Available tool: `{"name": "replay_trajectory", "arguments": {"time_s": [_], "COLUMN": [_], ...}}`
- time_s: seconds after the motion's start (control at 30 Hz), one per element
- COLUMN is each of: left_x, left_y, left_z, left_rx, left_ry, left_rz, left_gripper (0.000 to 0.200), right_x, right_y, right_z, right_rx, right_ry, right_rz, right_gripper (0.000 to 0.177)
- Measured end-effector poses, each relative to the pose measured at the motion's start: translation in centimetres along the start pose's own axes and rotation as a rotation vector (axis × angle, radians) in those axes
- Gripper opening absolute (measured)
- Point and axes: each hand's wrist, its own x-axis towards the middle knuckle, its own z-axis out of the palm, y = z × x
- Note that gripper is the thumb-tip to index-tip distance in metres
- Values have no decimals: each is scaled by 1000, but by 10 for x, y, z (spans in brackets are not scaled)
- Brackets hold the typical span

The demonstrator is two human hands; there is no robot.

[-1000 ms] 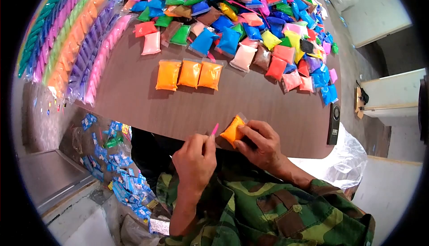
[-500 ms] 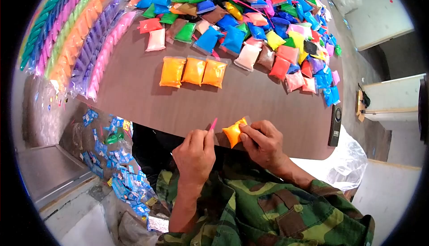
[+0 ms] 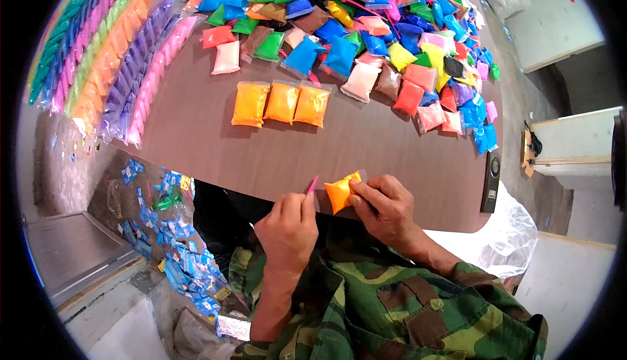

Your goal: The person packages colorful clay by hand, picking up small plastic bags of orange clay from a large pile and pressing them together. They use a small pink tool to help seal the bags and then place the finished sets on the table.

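My left hand [image 3: 287, 229] is closed around a thin pink plastic stick [image 3: 313, 185], whose tip pokes up past the fingers near the table's front edge. Between the thumb and fingers of my right hand [image 3: 386, 211] is a small orange packet [image 3: 339, 194] in clear film, pinched at its right side. The stick's tip is just left of the packet. Farther up the table, three similar orange packets, with the middle one [image 3: 282, 102] between two others, lie side by side in a row.
A big heap of colourful packets [image 3: 341, 54] covers the table's far side. Long bags of twisted coloured strips [image 3: 121, 59] lie at the left. A black device [image 3: 490, 183] sits on the right edge. Blue wrappers [image 3: 183, 268] litter the floor, lower left.
My left hand has shifted slightly right, bringing the pink stick nearer the orange packet; less of the stick shows. My right hand keeps its pinch, and the packet has tilted a little.
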Motion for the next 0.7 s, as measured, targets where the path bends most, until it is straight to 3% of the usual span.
{"name": "replay_trajectory", "arguments": {"time_s": [0.2,0.27,0.43,0.7], "left_x": [-15,-19,-13,-16], "left_y": [18,23,3,15], "left_z": [0,2,3,1], "left_rx": [-218,-174,4,-174], "left_ry": [2,-83,-26,-6], "left_rz": [20,16,-2,33], "left_gripper": [15,16,16,16], "right_x": [6,4,2,3], "right_y": [-10,-3,-4,-6], "right_z": [-5,-2,-3,-5], "right_rx": [-105,-74,-67,-86], "right_ry": [97,37,-22,-55], "right_rz": [-91,-133,-136,-108], "right_gripper": [25,26,28,36]}}
